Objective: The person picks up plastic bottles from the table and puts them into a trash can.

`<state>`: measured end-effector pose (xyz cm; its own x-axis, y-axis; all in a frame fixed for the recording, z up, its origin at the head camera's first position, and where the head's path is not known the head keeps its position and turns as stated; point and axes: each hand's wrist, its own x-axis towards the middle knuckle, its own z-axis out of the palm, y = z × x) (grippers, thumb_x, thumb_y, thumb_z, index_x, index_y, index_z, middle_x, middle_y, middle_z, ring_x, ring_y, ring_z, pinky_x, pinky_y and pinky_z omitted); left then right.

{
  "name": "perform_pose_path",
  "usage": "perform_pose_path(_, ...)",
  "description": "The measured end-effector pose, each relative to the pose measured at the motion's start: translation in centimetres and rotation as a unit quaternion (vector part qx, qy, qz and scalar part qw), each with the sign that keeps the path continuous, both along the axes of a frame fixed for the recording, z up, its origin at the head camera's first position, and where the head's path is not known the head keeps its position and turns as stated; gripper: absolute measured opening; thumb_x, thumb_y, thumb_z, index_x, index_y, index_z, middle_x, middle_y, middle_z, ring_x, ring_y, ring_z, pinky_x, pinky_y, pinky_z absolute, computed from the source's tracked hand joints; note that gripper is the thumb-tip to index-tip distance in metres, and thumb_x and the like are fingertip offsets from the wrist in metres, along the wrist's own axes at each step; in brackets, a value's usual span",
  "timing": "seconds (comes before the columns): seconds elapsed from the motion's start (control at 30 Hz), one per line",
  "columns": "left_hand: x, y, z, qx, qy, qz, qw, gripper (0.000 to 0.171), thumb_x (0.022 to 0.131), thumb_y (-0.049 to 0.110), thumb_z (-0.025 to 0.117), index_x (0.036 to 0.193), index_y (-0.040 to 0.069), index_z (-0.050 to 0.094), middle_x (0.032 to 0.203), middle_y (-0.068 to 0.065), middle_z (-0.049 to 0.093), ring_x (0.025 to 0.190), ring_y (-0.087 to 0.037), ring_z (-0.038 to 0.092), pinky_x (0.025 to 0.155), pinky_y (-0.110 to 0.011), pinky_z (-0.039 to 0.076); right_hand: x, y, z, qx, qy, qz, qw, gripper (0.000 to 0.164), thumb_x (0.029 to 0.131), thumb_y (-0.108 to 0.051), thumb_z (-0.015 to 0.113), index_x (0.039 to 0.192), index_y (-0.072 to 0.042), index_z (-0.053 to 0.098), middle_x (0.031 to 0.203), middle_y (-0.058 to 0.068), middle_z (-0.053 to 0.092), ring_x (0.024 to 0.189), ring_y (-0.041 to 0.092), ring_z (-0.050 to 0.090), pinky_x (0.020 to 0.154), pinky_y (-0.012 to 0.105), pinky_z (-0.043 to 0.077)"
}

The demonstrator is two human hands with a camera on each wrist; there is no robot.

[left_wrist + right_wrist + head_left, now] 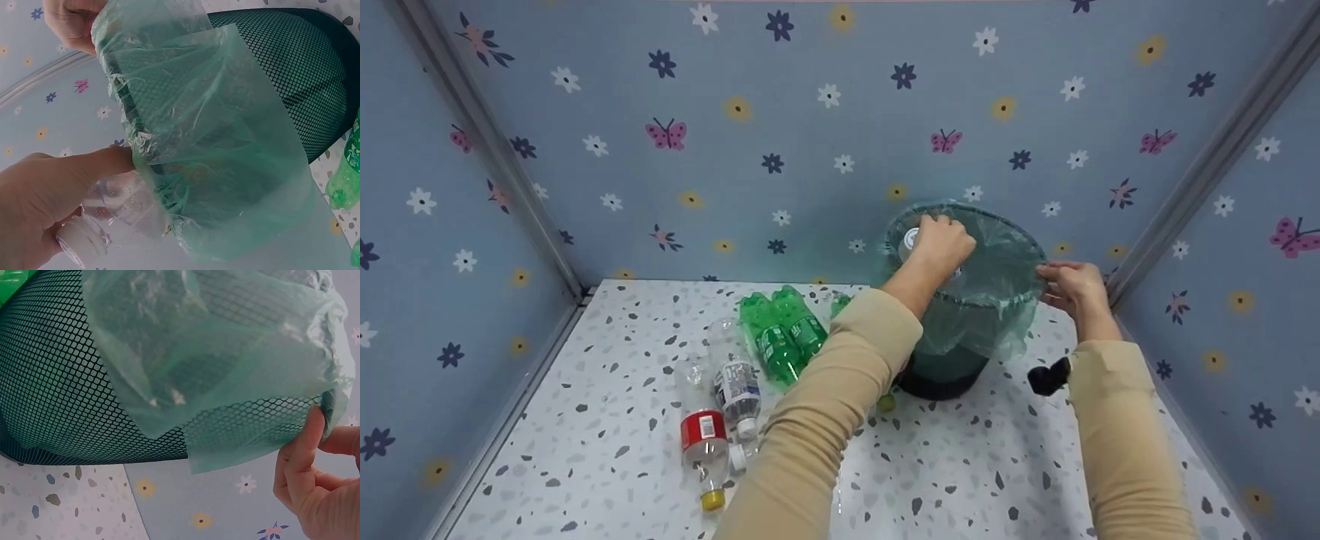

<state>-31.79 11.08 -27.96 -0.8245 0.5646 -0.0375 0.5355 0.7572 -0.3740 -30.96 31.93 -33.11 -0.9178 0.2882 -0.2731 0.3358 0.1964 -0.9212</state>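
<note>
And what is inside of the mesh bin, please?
Inside the mesh bin hangs a green plastic liner. A clear bottle with a white cap is partly in its mouth. The liner covers the bottom, so what lies there cannot be seen.

Left of the mesh bin (943, 375), bottles (703, 431) obstruct the table (960, 472); behind it, the wall (787, 120) blocks; in front, free room lies between the 2 sleeves (1117, 427).

Pale blue walls (472, 322) stand round the speckled white counter (585, 412) at the back and both sides, scattered with white, yellow and dark blue flowers (904, 76). Pink butterflies (666, 134) run across the back wall (780, 97), with another over on the right wall (1245, 251). Grey strips (495, 150) line both back corners.
</note>
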Motion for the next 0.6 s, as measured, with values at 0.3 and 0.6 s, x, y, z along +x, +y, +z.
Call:
perform_pose_path(0.3, 0.1, -1.2, 0.5, 0.071, -0.002, -0.03, 0.9971, 0.028, 0.091, 0.028, 0.05, 0.115, 0.015, 0.058, 0.113, -0.004, 0.054, 0.106, -0.023, 0.049, 0.089, -0.04, 0.04, -0.2, -0.3, -0.1, 0.008, 0.003, -0.004, 1.0, 0.054, 0.09, -0.016, 0.05, 0.137, 0.0, 0.029, 0.108, 0.006, 0.044, 0.08, 0.01, 0.052, 0.065, 0.019, 0.049)
perform_pose_path(0.6, 1.6, -4.2, 0.4, 0.218, 0.05, -0.032, 0.9741, 0.034, 0.091, 0.036, 0.047, 0.112, 0.011, 0.058, 0.109, -0.005, 0.057, 0.099, -0.019, 0.054, 0.081, -0.032, 0.045, -0.4, -0.2, -0.3, 0.002, -0.002, -0.015, 1.0, 0.054, 0.09, -0.017, 0.051, 0.137, -0.002, 0.03, 0.106, 0.003, 0.044, 0.08, 0.01, 0.051, 0.065, 0.019, 0.048)
